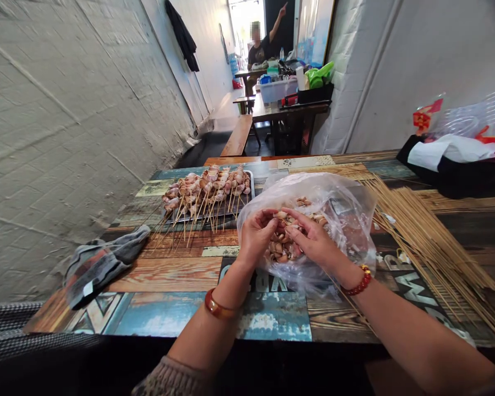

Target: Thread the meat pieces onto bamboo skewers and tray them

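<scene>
My left hand [259,232] and my right hand [311,237] meet over an open clear plastic bag [355,220]. Between their pinched fingertips is a small tan piece of meat [286,218], partly covered by the fingers. Loose meat pieces [281,250] of the same colour lie in the bag under my hands. One thin bamboo skewer [361,314] slants out below my right wrist; whether that hand grips its upper end is hidden. To the left, loaded meat skewers [214,187] are heaped on a metal tray [252,184], sticks pointing toward me.
Bare bamboo skewers [429,242] are spread right of the bag. A grey cloth [103,264] lies at the table's left edge. A black bag [454,170] with plastic packaging sits at back right. Beyond are a bench [238,135], a cluttered table and a person [259,52] with one arm raised.
</scene>
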{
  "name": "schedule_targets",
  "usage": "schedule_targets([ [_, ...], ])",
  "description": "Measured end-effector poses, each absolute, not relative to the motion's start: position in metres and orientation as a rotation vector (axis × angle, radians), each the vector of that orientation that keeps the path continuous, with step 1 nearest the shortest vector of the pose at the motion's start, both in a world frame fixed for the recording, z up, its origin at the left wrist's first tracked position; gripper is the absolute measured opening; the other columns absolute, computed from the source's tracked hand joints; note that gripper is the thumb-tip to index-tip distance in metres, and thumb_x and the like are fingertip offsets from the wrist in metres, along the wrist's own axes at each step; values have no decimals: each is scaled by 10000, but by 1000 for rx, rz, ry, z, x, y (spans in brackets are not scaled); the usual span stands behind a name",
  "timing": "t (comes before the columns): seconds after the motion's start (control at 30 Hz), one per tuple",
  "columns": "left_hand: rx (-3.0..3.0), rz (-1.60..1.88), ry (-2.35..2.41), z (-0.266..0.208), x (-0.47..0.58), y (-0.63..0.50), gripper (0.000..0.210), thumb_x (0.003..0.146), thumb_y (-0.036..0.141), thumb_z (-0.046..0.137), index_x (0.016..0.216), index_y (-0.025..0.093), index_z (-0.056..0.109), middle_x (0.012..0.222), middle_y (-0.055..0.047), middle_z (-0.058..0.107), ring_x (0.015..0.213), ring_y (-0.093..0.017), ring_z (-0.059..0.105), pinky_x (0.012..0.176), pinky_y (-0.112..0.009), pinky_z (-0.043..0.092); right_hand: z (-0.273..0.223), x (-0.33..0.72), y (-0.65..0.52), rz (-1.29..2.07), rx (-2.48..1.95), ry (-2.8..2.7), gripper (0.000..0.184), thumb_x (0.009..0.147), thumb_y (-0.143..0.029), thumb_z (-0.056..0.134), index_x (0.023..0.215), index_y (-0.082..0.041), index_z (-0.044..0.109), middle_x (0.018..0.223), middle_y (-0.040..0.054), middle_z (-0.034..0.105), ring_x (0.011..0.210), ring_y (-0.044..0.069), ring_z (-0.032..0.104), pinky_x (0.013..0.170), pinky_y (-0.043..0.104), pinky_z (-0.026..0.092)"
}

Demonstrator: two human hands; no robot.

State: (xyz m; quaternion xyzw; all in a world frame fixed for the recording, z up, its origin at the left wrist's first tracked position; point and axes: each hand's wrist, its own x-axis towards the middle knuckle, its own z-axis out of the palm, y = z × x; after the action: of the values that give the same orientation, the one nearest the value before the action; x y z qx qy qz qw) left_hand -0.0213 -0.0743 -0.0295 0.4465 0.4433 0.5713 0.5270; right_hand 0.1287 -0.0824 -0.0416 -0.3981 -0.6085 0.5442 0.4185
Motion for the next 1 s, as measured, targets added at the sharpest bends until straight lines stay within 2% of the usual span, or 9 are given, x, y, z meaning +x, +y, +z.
schedule_targets([
  [0.13,1052,1385,1067,-31,-21,-75,249,693,296,766,860,146,659,671,-18,682,602,-134,645,628,-262,530,-40,129,-83,1353,-995,-1524,561,890,-380,526,1428,-243,446,704,-9,568,435,97,473,418,241,409],
  [0.57,1177,1431,1157,-39,-22,-72,229,707,298,748,849,157,637,667,-10,677,602,-141,654,611,-254,517,-41,129,-84,1356,-1021,-1554,597,899,-373,516,1468,-234,399,606,-35,502,430,108,450,419,244,390],
  [1.0,1303,1458,1191,-42,-22,-73,124,721,241,726,811,182,664,668,0,664,604,-136,627,610,-246,481,-41,128,-85,1299,-1015,-1566,519,887,-351,528,1391,-242,473,661,-31,505,430,99,455,418,244,397],
])
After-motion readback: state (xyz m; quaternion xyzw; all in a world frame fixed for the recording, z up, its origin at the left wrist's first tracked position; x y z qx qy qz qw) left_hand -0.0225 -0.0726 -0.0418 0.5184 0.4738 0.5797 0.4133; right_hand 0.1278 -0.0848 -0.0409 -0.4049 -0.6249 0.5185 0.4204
